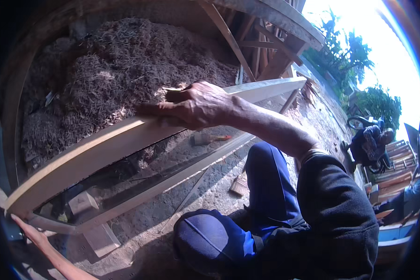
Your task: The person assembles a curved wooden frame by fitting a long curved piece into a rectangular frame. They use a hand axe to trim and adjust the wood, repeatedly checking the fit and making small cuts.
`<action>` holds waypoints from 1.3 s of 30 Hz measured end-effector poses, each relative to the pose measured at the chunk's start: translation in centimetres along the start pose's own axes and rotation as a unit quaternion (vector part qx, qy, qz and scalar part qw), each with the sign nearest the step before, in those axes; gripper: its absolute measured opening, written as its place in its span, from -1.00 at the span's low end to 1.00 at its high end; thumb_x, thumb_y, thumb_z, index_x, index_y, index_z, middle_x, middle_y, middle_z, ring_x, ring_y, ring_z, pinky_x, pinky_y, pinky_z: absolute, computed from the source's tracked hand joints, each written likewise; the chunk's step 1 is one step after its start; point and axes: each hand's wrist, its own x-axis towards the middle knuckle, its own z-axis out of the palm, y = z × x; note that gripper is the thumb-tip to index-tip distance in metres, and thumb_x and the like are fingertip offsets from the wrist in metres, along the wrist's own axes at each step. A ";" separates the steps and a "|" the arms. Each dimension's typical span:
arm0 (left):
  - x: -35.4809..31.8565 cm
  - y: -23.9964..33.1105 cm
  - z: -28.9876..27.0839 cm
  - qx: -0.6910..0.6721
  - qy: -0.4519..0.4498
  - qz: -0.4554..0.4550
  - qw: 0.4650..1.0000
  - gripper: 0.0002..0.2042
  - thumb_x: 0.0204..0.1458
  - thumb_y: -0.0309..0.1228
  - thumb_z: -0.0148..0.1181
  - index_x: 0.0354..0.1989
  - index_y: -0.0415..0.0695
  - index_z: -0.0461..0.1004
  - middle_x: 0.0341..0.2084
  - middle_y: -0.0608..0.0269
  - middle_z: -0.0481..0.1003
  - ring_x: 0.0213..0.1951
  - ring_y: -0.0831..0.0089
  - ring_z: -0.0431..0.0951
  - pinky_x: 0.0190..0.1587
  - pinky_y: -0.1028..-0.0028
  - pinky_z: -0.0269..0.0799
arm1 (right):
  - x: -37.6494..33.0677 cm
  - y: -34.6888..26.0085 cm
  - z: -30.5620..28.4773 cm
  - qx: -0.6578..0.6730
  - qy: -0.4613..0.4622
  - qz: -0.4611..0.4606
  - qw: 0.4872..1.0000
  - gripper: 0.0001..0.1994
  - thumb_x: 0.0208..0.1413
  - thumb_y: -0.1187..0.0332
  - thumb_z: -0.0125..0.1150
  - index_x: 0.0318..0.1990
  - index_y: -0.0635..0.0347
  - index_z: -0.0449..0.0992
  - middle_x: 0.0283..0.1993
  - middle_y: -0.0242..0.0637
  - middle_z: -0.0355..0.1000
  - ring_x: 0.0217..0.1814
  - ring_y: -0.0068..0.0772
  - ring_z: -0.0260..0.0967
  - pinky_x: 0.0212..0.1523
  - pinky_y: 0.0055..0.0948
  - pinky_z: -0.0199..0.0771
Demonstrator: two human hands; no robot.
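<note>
While hands (196, 105) grip it, plank (102, 149) spans between.

Overall light: strong daylight outdoors, uneven across the frame.
Source: sun came from the upper right, where the sky (396, 51) was blown out to white.
Glare: a blue-white flare arc ran along the right rim.
Shadows: the sawdust heap (126, 70) lay mostly in shade with small sunlit patches; the plank (126, 140) was lit on its top face and cast a dark band on the ground beneath.
Right hand (191, 106): sunlit, sharp.
Left hand (32, 233): dim, slightly soft.
Distortion: straight edges bowed; corners vignetted black.
Focus: distant seated person (373, 144) was soft.
</note>
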 end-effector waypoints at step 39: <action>-11.6 1.4 15.6 0.237 -0.016 0.029 0.971 -0.21 0.29 0.25 -0.20 0.35 -0.26 0.32 0.25 -0.03 0.43 0.32 0.13 0.36 0.41 0.14 0.18 | -54.0 1.3 26.2 0.076 -0.036 0.702 0.707 -0.44 -0.03 0.20 0.49 0.09 0.14 0.38 0.07 -0.09 0.34 0.20 0.07 0.33 0.18 0.10 0.36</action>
